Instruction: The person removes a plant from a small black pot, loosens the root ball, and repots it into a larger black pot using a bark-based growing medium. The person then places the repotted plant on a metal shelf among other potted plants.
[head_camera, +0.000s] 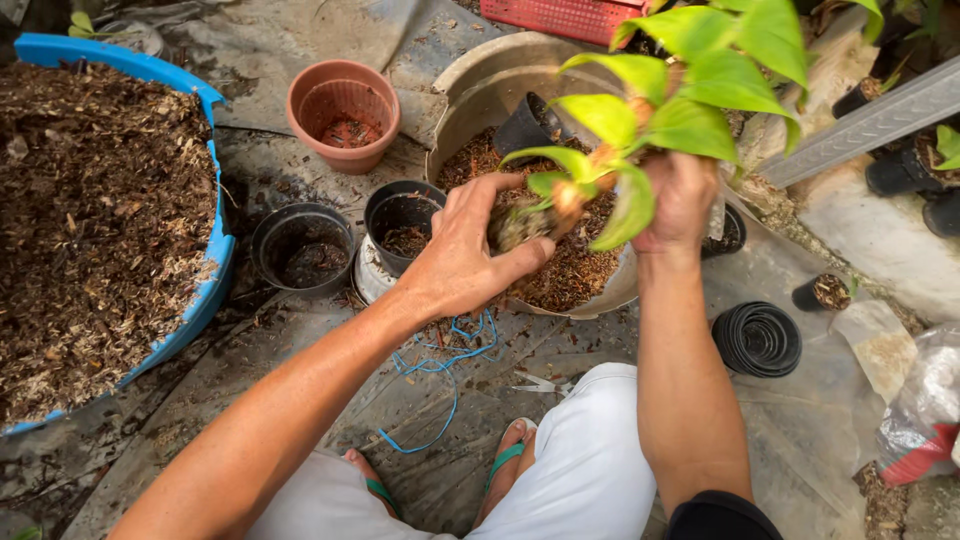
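A leafy green plant (690, 60) is held over a round metal basin (480, 85) that holds brown potting mix. My left hand (465, 255) grips the plant's dark root ball (515, 225) at the lower end. My right hand (680, 200) is closed around the stems higher up, under the bright green leaves. The plant lies tilted, roots to the left, leaves up and to the right. A small black pot (525, 125) lies inside the basin at the back.
A large blue tub (215, 250) of brown mulch fills the left. A terracotta pot (343, 112), two black pots (300, 245) (400, 215), a stack of black pots (757, 340), blue string (440, 365) and scissors (540, 383) lie around my knees.
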